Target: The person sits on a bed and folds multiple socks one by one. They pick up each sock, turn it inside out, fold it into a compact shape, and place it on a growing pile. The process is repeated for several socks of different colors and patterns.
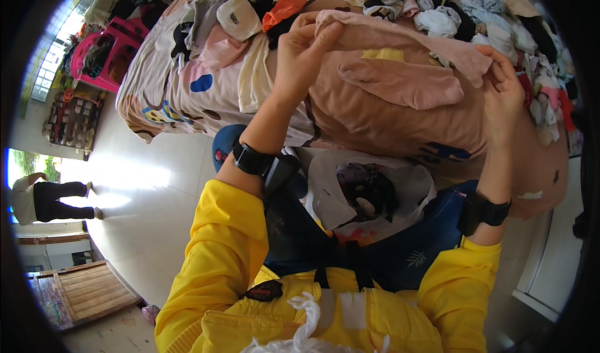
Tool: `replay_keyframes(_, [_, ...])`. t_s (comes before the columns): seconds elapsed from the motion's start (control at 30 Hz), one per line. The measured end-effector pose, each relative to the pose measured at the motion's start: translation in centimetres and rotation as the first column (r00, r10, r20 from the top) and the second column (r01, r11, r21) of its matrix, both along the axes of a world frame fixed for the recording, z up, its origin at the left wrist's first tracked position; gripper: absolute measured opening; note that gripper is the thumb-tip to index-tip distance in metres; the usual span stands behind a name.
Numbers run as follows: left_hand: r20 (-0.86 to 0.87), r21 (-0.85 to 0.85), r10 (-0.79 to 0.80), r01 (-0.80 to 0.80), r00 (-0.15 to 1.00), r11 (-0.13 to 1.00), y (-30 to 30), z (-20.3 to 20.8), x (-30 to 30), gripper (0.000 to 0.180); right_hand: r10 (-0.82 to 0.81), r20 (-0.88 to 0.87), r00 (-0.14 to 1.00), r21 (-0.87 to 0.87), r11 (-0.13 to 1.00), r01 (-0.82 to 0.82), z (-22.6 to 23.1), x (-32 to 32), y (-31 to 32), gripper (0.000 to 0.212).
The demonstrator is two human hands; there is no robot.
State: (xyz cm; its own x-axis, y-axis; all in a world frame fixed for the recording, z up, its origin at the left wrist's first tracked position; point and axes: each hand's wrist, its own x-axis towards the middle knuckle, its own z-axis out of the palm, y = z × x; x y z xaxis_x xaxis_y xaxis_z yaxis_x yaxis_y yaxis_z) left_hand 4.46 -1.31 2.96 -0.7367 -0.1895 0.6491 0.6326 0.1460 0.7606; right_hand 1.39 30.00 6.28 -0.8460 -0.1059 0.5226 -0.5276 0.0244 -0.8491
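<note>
A pink sock (400, 33) is stretched out between my two hands above the bed. My left hand (307, 44) pinches its left end between thumb and fingers. At the other end, my right hand (502, 85) grips the sock, with its fingers partly behind the fabric. Just below, a second pink sock (403, 83) of similar colour lies flat on the brown-patterned bedcover (369, 119), apart from both hands.
Several socks and small clothes are heaped (465, 19) at the far right. Other garments, including an orange piece (284, 12), lie at the far left. A white plastic bag (325, 193) with dark items stands between my knees. A pink stool (122, 53) and a person (47, 200) are further left.
</note>
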Motion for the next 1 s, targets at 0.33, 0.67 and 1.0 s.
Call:
replay_keyframes(0.33, [0.471,0.330,-0.426,0.294,0.772,0.897,-0.1,0.9,1.0,0.016,0.146,0.369,0.918,-0.158,0.983,-0.093,-1.3,-1.4,1.7,0.024])
replay_keyframes(0.67, [0.518,-0.297,0.092,0.078,0.851,0.952,0.0,-2.5,-0.3,0.028,-0.034,0.518,0.855,0.345,0.923,-0.172,-3.7,-2.6,1.6,0.020])
replay_keyframes(1.0, [0.073,-0.681,0.041,0.020,0.996,0.732,0.1,-2.4,0.3,0.030,0.151,-0.306,0.940,0.730,0.671,0.130,-4.4,-1.6,-1.1,0.059])
